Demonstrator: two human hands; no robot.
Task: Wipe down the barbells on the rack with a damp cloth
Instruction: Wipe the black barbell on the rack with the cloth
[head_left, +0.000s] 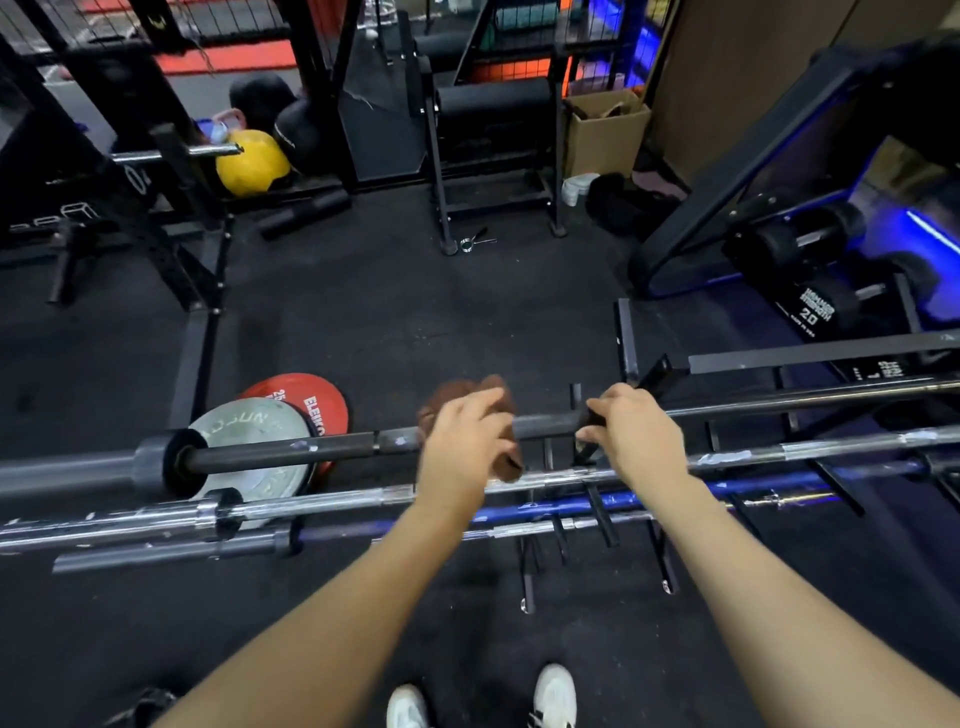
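One head-worn wide-angle view, looked forward and steeply down over the person's own forearms, close above the black barbell (291, 451) on the rack (597, 499), white shoes (555, 696) at the bottom edge below it, gym floor (395, 312) stretched beyond it.

Brown cloth (470, 400) on black barbell (291, 451) — red plate (311, 400), yellow ball (252, 161).

Dim gym light, blue glow at right, wide-angle edge bending.
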